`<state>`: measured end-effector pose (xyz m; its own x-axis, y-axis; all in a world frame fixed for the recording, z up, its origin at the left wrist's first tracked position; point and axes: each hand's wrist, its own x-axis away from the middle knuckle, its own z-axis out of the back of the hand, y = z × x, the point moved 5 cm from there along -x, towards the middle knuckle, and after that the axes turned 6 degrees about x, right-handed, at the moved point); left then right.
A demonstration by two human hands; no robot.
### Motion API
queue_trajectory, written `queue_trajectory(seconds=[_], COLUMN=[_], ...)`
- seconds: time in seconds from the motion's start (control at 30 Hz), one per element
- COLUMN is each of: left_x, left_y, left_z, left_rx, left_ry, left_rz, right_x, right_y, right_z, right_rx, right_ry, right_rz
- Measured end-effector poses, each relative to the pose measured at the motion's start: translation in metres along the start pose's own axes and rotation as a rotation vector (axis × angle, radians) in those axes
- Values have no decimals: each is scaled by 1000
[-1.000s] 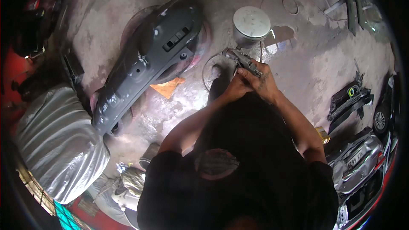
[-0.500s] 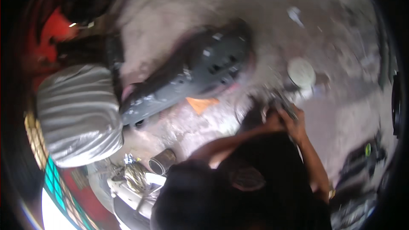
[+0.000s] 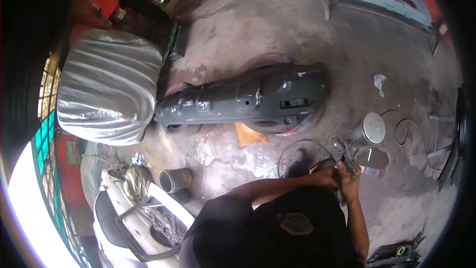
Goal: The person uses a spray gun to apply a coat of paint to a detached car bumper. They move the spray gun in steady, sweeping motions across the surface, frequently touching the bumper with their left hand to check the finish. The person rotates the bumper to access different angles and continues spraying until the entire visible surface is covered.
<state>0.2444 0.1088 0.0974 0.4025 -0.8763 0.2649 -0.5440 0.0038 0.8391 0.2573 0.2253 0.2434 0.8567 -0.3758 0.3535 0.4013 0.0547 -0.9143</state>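
Dark short-sleeved shirt, bare forearms.

Stained concrete floor [image 3: 233, 25] — grey bumper panel [image 3: 243, 99], metal can [image 3: 368, 131], orange scrap [image 3: 250, 134], small pipe [image 3: 174, 179].

Small grey metal tool [image 3: 343, 153], tilted, above concrete floor, beside tin

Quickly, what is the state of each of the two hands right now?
Left hand: closed on the small grey tool, low on its body.
Right hand: closed on the same small grey tool, beside the metal can.
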Motion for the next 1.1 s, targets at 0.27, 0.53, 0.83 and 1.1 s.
queue_trajectory(seconds=[0.27,0.53,0.83,1.1], left_x=[17,58,93,119], left_y=[15,56,48,37], left_z=[1,20,53,48], left_rx=[-111,-167,-308,-112], left_ry=[-133,-117,-194,-182], left_rz=[-34,-63,12,15], right_x=[17,35,57,75], right_y=[-9,-24,-21,-31], right_z=[-20,-63,-100,-125], right_rx=[82,202,206,133], right_ry=[67,73,75,122], right_rz=[51,46,-44,-55])
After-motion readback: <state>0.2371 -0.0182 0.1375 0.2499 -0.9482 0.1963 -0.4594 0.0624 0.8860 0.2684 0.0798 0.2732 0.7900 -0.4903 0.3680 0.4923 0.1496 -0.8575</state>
